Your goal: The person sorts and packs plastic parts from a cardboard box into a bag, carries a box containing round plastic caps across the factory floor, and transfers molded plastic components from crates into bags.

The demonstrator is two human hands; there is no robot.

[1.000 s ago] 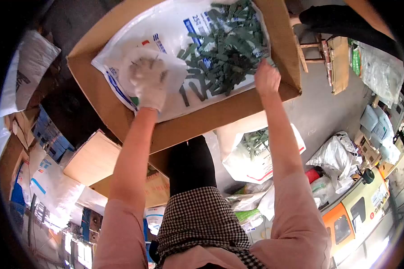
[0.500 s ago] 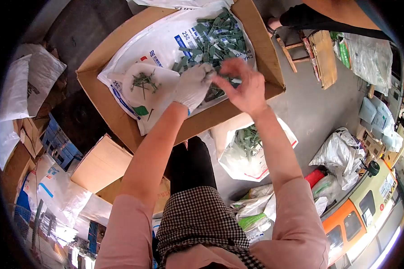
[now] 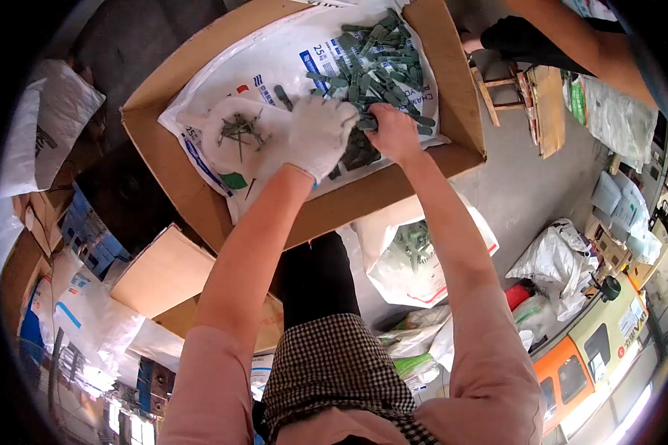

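Note:
My left hand [image 3: 321, 135], in a whitish glove, is closed with its fingers curled over the box; whatever it holds is hidden. Close beside it, my bare right hand [image 3: 395, 133] pinches a small dark green plastic piece [image 3: 367, 123] between thumb and fingers. Beyond both hands lies a pile of flat, elongated dark green plastic pieces [image 3: 382, 63] on white printed sacking [image 3: 274, 63]. Left of the glove, a white scoop-like container [image 3: 208, 137] holds a little heap of thin green scraps [image 3: 240, 133]. All this lies inside a cardboard box [image 3: 152, 141].
Below the box stands an open white sack [image 3: 393, 278] with green scraps [image 3: 414, 245]. Another person's arm [image 3: 590, 44] is at upper right, near a small wooden stool [image 3: 497, 93]. Filled bags [image 3: 557, 256] and an orange-and-cream machine [image 3: 571, 371] are on the right.
My hands were raised together over the box's near side. My right hand has lowered to the pile's edge and pinches a piece; the left has turned, its back now upward.

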